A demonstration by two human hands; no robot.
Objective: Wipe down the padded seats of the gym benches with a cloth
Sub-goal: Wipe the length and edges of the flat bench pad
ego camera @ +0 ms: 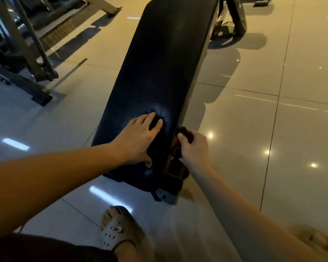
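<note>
A long black padded bench seat (163, 65) runs away from me across the middle of the view. My left hand (138, 138) lies flat on its near end with fingers spread. My right hand (194, 146) grips a dark reddish cloth (185, 132) against the seat's right side edge, close to the near end. Most of the cloth is hidden by the fingers and the dim light.
The bench's dark metal foot (168, 193) sits on the glossy tiled floor (263, 129) just in front of my sandalled foot (116, 227). A machine frame (27, 50) stands at the left. Another piece of equipment (233, 17) stands beyond the bench at the upper right.
</note>
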